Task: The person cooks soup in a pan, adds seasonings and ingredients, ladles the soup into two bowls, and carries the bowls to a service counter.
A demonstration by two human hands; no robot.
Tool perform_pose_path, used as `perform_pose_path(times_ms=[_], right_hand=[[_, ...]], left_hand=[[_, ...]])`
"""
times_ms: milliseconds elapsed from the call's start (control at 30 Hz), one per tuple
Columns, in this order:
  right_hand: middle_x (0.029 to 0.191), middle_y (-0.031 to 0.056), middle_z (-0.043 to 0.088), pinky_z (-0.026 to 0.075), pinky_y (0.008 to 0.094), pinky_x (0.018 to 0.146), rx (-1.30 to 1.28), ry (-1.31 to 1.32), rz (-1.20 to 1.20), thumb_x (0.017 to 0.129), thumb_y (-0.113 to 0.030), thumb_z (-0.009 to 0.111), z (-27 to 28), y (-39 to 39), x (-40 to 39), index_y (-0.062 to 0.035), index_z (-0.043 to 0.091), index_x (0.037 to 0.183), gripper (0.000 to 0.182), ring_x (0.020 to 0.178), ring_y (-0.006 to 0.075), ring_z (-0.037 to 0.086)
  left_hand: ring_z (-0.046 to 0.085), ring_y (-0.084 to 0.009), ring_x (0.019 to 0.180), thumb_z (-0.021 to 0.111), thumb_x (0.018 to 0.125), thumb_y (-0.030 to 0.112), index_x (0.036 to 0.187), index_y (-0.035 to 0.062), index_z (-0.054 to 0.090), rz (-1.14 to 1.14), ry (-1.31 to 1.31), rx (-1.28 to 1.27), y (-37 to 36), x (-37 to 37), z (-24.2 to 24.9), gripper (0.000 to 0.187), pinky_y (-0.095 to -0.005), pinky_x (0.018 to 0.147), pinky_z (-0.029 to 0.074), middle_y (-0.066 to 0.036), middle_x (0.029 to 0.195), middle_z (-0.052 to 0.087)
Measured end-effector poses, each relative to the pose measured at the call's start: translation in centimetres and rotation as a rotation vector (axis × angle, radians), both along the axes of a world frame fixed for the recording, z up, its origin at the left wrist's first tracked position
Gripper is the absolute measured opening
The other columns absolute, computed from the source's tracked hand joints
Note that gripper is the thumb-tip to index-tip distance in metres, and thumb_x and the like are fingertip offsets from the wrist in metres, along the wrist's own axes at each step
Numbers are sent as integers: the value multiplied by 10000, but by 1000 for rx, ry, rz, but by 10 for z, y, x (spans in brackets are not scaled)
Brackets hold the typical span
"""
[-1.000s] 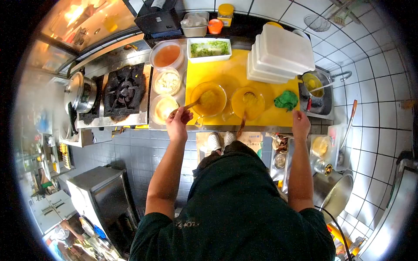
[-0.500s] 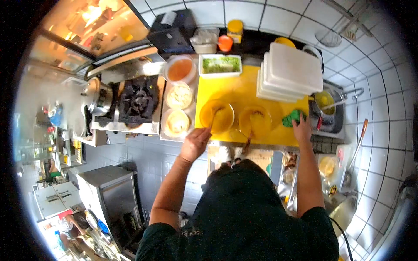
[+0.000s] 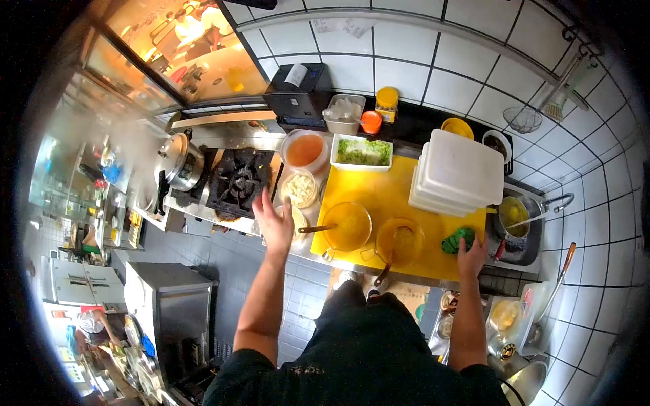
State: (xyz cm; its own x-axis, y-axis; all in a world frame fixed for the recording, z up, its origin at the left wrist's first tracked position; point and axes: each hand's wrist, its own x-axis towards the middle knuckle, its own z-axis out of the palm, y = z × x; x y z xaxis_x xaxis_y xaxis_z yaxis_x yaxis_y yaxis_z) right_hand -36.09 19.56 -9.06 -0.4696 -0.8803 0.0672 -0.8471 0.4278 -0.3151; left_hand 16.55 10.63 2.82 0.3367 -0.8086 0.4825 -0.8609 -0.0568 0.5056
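Note:
My left hand [image 3: 276, 227] is raised with fingers spread and nothing in it, over the tubs left of the yellow cutting board [image 3: 399, 177]. Partly behind it is a tub [image 3: 298, 233]; beyond stands a tub of pale chunks [image 3: 300, 188]. Two glass pitchers stand on the board: one of yellow liquid [image 3: 351, 225] with a wooden-handled utensil [image 3: 317, 229] leaning out leftward, another [image 3: 409, 247] with a handle [image 3: 383, 272] pointing toward me. At the board's right edge, my right hand [image 3: 472, 257] has its fingers on a bunched green cloth [image 3: 457, 241], seemingly gripping it.
Stacked white lidded boxes [image 3: 460, 169] stand at the board's back right, beside a sink [image 3: 527, 250] holding a pot [image 3: 513, 215]. A white tray of chopped greens [image 3: 362, 151] and a tub of orange liquid [image 3: 304, 149] sit behind. Leftward are a burner [image 3: 238, 181] and a pressure cooker [image 3: 179, 162].
My left hand has let go of the utensil in the left pitcher and moved left, opening. The utensil now leans leftward. My right hand stays at the green cloth. The view has shifted.

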Motion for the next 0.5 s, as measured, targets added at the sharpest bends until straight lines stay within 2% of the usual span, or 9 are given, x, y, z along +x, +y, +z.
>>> perform_pose_path(times_ms=[33,100,167,233,333,433,467,500], right_hand=[[1555,211,302,399,540,1085,-41,13,7,978,-448,565,-5,4,-2,-54,481,1424,601,1418,368,331],[1542,221,321,383,533,1098,-23,45,-29,989,-417,560,-7,7,-3,-63,448,1447,590,1418,389,318],[1534,237,325,369,530,1108,38,28,-115,985,-402,571,-4,11,-3,-71,433,1459,595,1414,402,317],[1529,256,322,361,531,1108,3,86,-86,979,-388,581,6,14,-3,-60,459,1435,575,1404,418,327],[1522,276,324,356,534,1102,-138,97,-141,967,-365,599,3,27,-2,-39,506,1383,537,1393,429,341],[1505,283,349,352,527,1101,-254,57,-213,947,-336,626,13,36,15,-3,559,1311,498,1380,446,354],[1500,285,355,352,524,1102,-284,61,-251,944,-330,631,5,44,17,-1,560,1310,496,1377,448,357],[1495,287,360,353,521,1102,-314,67,-288,942,-323,635,0,50,22,0,561,1308,494,1374,451,360]], left_hand=[[477,-440,1221,731,868,197,1363,-32,477,-45,-142,-152,-29,5,7,602,-486,1038,405,-315,1387,406],[451,-438,1250,742,861,204,1317,-46,528,-50,-96,-222,-90,2,43,562,-485,1074,370,-325,1378,419],[446,-438,1261,752,852,283,1237,-63,602,-81,-28,-277,-160,3,67,539,-485,1072,371,-325,1375,434],[463,-461,1241,749,836,359,1134,-61,663,-28,-51,-330,-249,19,62,522,-499,1056,381,-315,1250,562],[567,-441,1127,728,834,374,1098,-34,678,78,-92,177,-302,-2,109,489,-492,999,437,-271,1079,667],[648,-409,952,708,853,299,1045,-12,682,-177,15,49,-364,15,79,366,-453,896,500,-234,960,704],[668,-340,826,672,888,205,1054,-7,664,-230,251,-40,-346,-4,107,269,-405,813,523,-211,946,701],[652,-239,794,630,926,104,1051,-14,646,-391,340,-145,-342,-7,120,173,-348,771,518,-151,889,698]])
